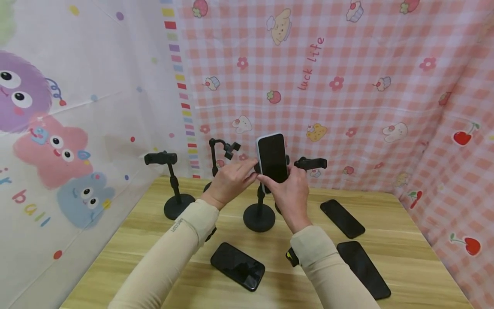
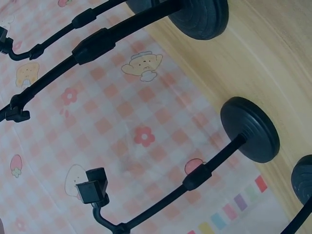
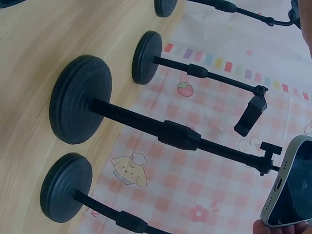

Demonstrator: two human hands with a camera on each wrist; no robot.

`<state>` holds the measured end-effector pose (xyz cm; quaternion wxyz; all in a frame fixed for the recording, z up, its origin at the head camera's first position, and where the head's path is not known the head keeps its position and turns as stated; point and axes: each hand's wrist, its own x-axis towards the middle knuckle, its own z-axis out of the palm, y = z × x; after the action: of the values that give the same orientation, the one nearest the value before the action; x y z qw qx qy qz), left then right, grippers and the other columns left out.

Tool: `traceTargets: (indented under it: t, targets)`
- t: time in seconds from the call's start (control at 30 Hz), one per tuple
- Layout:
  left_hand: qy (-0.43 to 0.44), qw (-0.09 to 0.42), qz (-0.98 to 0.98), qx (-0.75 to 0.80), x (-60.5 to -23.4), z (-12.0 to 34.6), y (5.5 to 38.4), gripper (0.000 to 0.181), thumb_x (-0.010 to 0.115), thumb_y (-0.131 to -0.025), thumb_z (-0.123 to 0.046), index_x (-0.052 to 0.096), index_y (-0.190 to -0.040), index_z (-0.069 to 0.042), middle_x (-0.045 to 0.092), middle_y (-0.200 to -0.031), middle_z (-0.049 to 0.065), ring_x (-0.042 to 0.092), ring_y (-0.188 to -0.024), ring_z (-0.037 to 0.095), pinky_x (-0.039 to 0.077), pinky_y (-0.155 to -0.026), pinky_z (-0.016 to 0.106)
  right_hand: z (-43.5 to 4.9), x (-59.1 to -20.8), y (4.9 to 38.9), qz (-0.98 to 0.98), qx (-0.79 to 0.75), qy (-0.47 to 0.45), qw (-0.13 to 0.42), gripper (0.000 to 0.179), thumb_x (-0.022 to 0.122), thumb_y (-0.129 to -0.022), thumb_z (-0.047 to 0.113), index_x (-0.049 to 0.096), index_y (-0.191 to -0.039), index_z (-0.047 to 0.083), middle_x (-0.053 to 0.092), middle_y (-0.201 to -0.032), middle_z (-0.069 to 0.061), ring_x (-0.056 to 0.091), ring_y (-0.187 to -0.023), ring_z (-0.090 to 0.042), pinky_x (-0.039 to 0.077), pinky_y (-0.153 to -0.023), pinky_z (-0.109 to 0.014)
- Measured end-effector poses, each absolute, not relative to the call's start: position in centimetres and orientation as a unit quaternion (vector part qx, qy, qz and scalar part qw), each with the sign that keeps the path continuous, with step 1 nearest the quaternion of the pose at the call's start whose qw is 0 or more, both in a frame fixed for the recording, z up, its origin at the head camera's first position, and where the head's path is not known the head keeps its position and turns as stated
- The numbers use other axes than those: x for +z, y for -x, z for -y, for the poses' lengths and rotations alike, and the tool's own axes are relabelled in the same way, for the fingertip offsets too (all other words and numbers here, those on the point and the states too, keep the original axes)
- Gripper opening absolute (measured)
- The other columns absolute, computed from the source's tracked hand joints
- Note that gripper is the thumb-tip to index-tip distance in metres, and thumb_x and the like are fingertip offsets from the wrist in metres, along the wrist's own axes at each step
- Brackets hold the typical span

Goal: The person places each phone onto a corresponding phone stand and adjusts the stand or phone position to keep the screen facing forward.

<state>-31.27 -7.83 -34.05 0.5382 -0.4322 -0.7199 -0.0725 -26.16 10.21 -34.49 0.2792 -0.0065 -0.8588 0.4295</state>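
A smartphone with a pale edge and dark screen stands upright, slightly tilted, at the head of the middle black phone stand. My right hand grips its lower part, thumb across the bottom left corner. My left hand pinches the dark clamp end at the phone's left edge, fingertips partly hidden. The right wrist view shows the phone's bottom edge, with fingers underneath and the stand's post beside it. In the left wrist view the post shows, but the hand's grip does not.
Other stands flank the middle one: a left stand, a back stand and a right stand whose clamp shows. Phones lie on the wooden table: a front phone and two right phones. Patterned cloth hangs behind.
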Motion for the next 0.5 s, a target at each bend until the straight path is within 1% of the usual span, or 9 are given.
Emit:
traceTargets:
  t: [0.13, 0.17, 0.23, 0.3, 0.4, 0.47, 0.5]
  targets:
    - [0.435, 0.522, 0.729, -0.085, -34.3, 7.8, 31.2, 0.037, 0.080, -0.082, -0.008, 0.066, -0.115, 0.003, 0.073, -0.095, 0.012, 0.069, -0.073, 0.020, 0.057, -0.069, 0.030, -10.2, -34.6, 26.3, 0.862, 0.427, 0.016, 0.272, 0.086, 0.082, -0.072, 0.060, 0.057, -0.122, -0.005, 0.053, -0.113, -0.019, 0.052, -0.099, -0.033, 0.047, -0.087, -0.047]
    - [0.436, 0.513, 0.733, -0.094, -34.4, 7.9, 31.2, 0.036, 0.077, -0.084, -0.007, 0.066, -0.116, 0.003, 0.073, -0.095, 0.012, 0.069, -0.073, 0.021, 0.057, -0.069, 0.030, -10.2, -34.6, 26.3, 0.863, 0.426, 0.017, 0.272, 0.087, 0.081, -0.072, 0.062, 0.056, -0.123, -0.005, 0.053, -0.115, -0.019, 0.052, -0.101, -0.033, 0.047, -0.088, -0.048]
    - [0.432, 0.486, 0.750, -0.123, -34.4, 7.8, 31.0, 0.034, 0.071, -0.088, -0.006, 0.065, -0.120, 0.005, 0.073, -0.096, 0.013, 0.069, -0.073, 0.021, 0.057, -0.068, 0.031, -10.2, -34.6, 26.4, 0.865, 0.422, 0.013, 0.272, 0.093, 0.080, -0.072, 0.063, 0.054, -0.130, -0.005, 0.053, -0.120, -0.020, 0.052, -0.105, -0.034, 0.046, -0.092, -0.049]
    - [0.419, 0.438, 0.777, -0.171, -34.3, 7.7, 30.8, 0.035, 0.065, -0.093, -0.009, 0.063, -0.125, 0.006, 0.073, -0.100, 0.014, 0.070, -0.078, 0.022, 0.057, -0.071, 0.034, -10.2, -34.5, 26.4, 0.868, 0.418, 0.008, 0.269, 0.098, 0.078, -0.073, 0.064, 0.050, -0.138, -0.004, 0.052, -0.124, -0.021, 0.052, -0.110, -0.035, 0.045, -0.095, -0.050]
    - [0.373, 0.330, 0.828, -0.258, -33.7, 7.3, 30.4, 0.039, 0.059, -0.101, -0.023, 0.061, -0.129, 0.003, 0.072, -0.105, 0.013, 0.071, -0.087, 0.022, 0.057, -0.077, 0.036, -10.2, -34.3, 26.4, 0.873, 0.413, 0.002, 0.258, 0.103, 0.076, -0.075, 0.063, 0.041, -0.148, -0.001, 0.050, -0.130, -0.022, 0.050, -0.114, -0.036, 0.043, -0.098, -0.051]
    - [0.332, 0.269, 0.853, -0.301, -33.2, 7.0, 30.1, 0.043, 0.058, -0.101, -0.033, 0.063, -0.129, 0.000, 0.072, -0.103, 0.011, 0.070, -0.088, 0.021, 0.057, -0.078, 0.037, -10.3, -34.3, 26.4, 0.877, 0.410, -0.001, 0.251, 0.102, 0.076, -0.077, 0.063, 0.039, -0.149, 0.000, 0.049, -0.131, -0.022, 0.050, -0.114, -0.036, 0.043, -0.098, -0.051]
    - [0.315, 0.244, 0.860, -0.318, -32.9, 6.8, 30.1, 0.042, 0.058, -0.101, -0.037, 0.066, -0.125, -0.003, 0.072, -0.098, 0.008, 0.070, -0.086, 0.019, 0.056, -0.076, 0.036, -10.3, -34.2, 26.5, 0.879, 0.408, -0.003, 0.247, 0.102, 0.075, -0.078, 0.063, 0.038, -0.150, 0.000, 0.049, -0.132, -0.022, 0.049, -0.115, -0.036, 0.043, -0.099, -0.052]
